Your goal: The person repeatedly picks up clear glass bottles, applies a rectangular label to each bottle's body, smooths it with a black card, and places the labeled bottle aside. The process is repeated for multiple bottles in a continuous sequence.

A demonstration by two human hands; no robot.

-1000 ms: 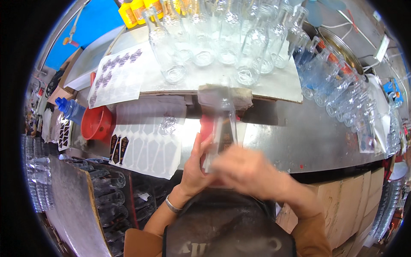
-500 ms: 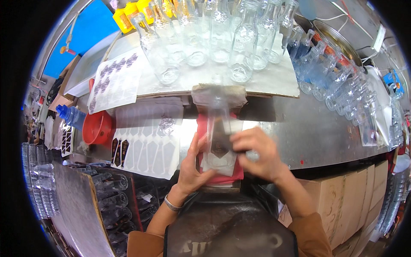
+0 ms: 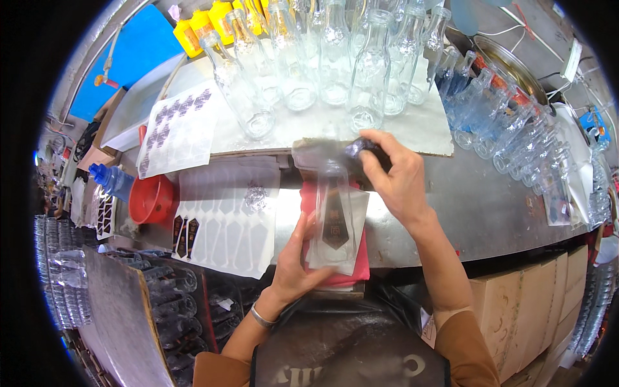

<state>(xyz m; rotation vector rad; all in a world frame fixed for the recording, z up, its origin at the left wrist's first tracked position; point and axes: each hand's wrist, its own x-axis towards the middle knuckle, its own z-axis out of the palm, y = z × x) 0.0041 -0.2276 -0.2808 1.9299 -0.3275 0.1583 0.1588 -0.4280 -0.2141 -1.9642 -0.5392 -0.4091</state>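
small bottling / labelling workshop, not a home. steel worktable (image 3: 490, 213) across the middle of the frame; rows of empty clear glass bottles (image 3: 335, 58) crowd the top centre, more bottles (image 3: 516, 135) lined up at upper right. label sheets (image 3: 177, 132) w/ dark stickers at upper left, part-peeled backing sheets (image 3: 222, 226) at centre left, red funnel (image 3: 149, 198) beside them. cardboard cartons (image 3: 535, 309) stacked at lower right, bagged bottles (image 3: 61, 271) at left edge, yellow containers (image 3: 206, 19) at top
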